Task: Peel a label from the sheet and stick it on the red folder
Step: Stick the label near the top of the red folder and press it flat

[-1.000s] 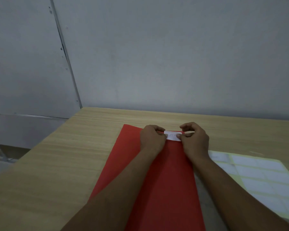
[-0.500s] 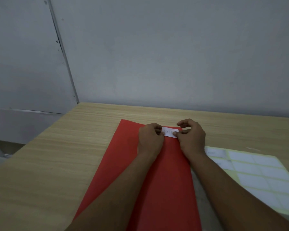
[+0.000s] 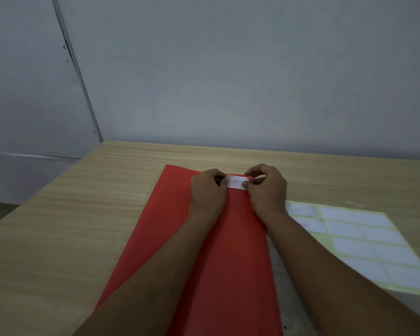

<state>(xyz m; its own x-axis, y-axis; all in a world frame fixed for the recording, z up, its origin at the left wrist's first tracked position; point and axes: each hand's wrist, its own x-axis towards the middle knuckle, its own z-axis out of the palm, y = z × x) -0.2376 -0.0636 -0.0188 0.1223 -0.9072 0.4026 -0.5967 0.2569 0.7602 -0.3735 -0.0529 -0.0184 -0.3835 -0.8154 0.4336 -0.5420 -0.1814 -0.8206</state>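
The red folder [image 3: 175, 229] lies lengthwise on the wooden table, running from the near edge towards the wall. A small white label [image 3: 237, 183] with faint handwriting sits at the folder's far end, near its top edge. My left hand [image 3: 207, 192] pinches the label's left end with curled fingers. My right hand [image 3: 267, 187] pinches its right end. I cannot tell whether the label lies flat on the folder or is held just above it. The label sheet [image 3: 364, 241], yellowish backing with several white labels, lies to the right of the folder.
The wooden table [image 3: 70, 226] meets a grey wall at the back. Its left edge drops off towards the floor at the lower left. Two labels at the sheet's near-left corner carry faint writing.
Both hands stay on the label at the folder's far end. The view has shifted a little; the right fingers have pressed slightly closer onto the label's right end.
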